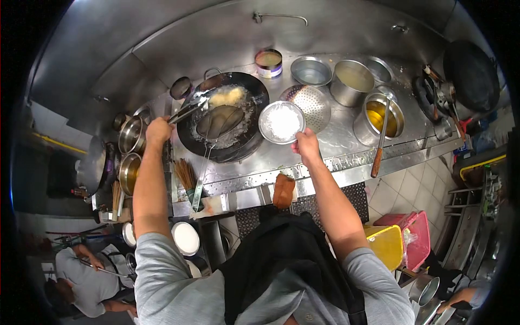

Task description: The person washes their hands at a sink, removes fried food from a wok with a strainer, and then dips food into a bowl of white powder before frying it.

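My left hand (pixel 158 130) is closed round the handles of metal tongs (pixel 187 110), whose tips reach over a black wok (pixel 254 86) of bubbling oil. A pale yellow piece of food (pixel 226 96) floats near those tips. A mesh skimmer (pixel 219 122) rests in the wok, its long handle lying over the front edge. To the right of the wok, my right hand (pixel 306 145) grips the rim of a metal bowl (pixel 281 122) of white powder. Partly behind this bowl is a perforated metal strainer (pixel 317 108).
Behind are a can (pixel 268 63) and metal pots (pixel 353 82). A ladle (pixel 381 138) stands in an oil pot (pixel 361 122) at right. A brown cloth (pixel 284 190) and bamboo brush (pixel 186 176) are at the front edge. Another person (pixel 89 276) is at lower left.
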Demonstrator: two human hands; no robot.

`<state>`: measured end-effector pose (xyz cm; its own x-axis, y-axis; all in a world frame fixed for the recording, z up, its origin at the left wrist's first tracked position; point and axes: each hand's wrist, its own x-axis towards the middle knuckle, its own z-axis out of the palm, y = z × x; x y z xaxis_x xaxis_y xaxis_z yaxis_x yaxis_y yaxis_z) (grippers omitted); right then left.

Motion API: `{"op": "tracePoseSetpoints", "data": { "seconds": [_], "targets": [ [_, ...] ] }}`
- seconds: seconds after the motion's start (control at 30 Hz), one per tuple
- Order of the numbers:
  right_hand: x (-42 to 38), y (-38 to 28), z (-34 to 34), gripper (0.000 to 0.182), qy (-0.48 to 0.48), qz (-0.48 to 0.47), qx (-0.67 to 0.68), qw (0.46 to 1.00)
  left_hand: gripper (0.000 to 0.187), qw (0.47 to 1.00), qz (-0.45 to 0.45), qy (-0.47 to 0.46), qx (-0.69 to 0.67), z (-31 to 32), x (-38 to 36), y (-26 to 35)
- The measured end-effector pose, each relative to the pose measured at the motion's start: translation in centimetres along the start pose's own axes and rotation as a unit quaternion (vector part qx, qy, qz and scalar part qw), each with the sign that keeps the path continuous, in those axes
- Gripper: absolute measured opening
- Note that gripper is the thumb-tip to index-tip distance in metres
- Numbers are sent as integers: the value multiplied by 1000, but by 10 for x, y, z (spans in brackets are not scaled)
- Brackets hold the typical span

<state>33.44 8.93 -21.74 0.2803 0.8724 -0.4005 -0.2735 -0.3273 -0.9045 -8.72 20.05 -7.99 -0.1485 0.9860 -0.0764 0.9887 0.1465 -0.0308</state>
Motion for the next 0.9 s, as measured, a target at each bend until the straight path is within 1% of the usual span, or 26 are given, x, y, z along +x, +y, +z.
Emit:
{"op": "tracePoseSetpoints", "data": {
  "seconds": [0.03,0.07,0.13,0.2,0.3,0.33,0.4,0.47,0.5,0.53,0.6,0.67,0.73,0.83,0.9],
  "targets": [
    [-2,2,-4,9,4,-4,-5,1000,45,1000,-23,19,-3,8,-6,2],
    [-7,1,-7,9,6,-7,-5,1000,45,1000,-21,21,-4,14,-9,2],
    [-15,-1,-12,9,24,-16,-20,999,46,995,-23,84,-41,21,-17,1],
    [-19,-2,-17,11,20,-17,-38,999,44,993,-17,101,-56,4,-37,14],
    [-22,-2,-23,12,20,-23,-73,997,40,976,89,191,-48,-23,-71,36],
    [-23,-2,-24,12,19,-30,-90,995,40,976,92,193,-48,-33,-85,46],
    [-28,-7,-24,11,24,-37,-95,995,38,966,205,136,-80,-62,-119,73],
    [-27,-7,-26,11,26,-52,-122,991,37,963,257,70,-41,-83,-147,103],
    [-28,-7,-26,11,25,-54,-122,991,41,952,299,51,-26,-79,-149,111],
    [-29,-8,-27,10,24,-59,-132,989,40,939,339,53,-24,-76,-155,119],
    [-31,-10,-27,10,23,-64,-142,988,40,923,381,43,11,-71,-160,136],
    [-32,-10,-27,10,10,-52,-161,985,38,927,372,30,29,-70,-164,151],
    [-34,-8,-26,10,10,-52,-157,986,37,931,362,17,48,-69,-165,153],
    [-30,2,-26,10,9,-47,-131,990,36,926,376,36,19,-68,-160,137],
    [-32,5,-22,10,6,-41,-109,993,35,936,347,63,-17,-76,-157,121]
  ]
}}
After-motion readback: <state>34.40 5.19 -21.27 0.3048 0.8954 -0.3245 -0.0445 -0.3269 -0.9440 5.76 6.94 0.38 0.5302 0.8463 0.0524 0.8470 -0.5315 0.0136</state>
